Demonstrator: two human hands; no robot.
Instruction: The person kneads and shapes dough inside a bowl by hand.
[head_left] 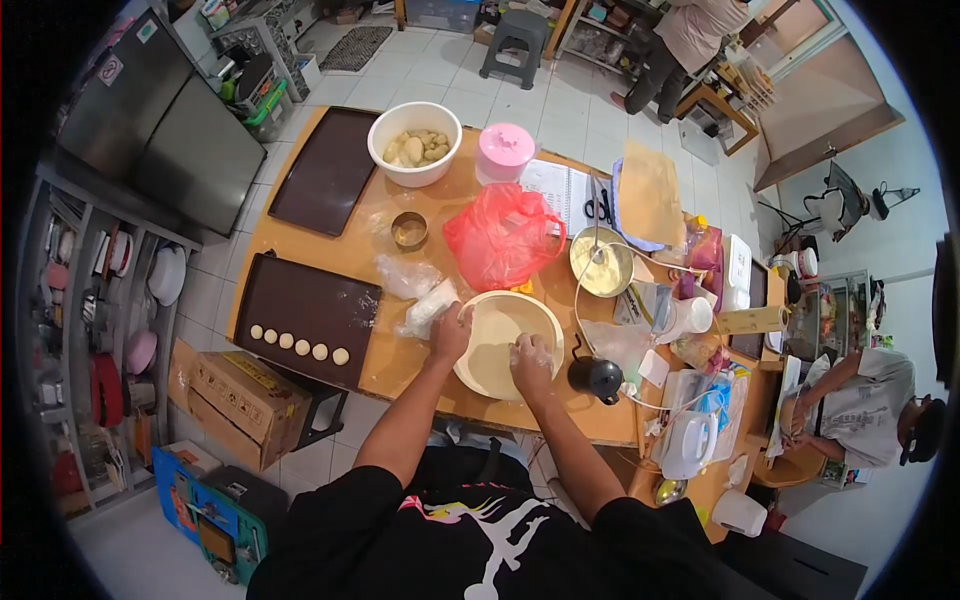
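Note:
A cream-coloured bowl (pixel 488 377) stands near the front edge of the wooden table. My left hand (pixel 451 333) is at the bowl's left rim, beside a white plastic bag (pixel 430 308); its fingers are bent, and what they hold, if anything, is too small to tell. Over the right part of the bowl is my right hand (pixel 531 362), its fingers curled together and dusted with white; anything inside them is hidden. To the left, a dark tray (pixel 315 308) bears a row of several small pale dough rounds (pixel 303 347).
Behind the bowl lies a red plastic bag (pixel 503 235). A white bowl of dough pieces (pixel 415 172), a pink container (pixel 505 150) and a metal bowl (pixel 602 262) stand farther back. A black grinder-like object (pixel 597 378) is right. Another person (pixel 868 405) works far right.

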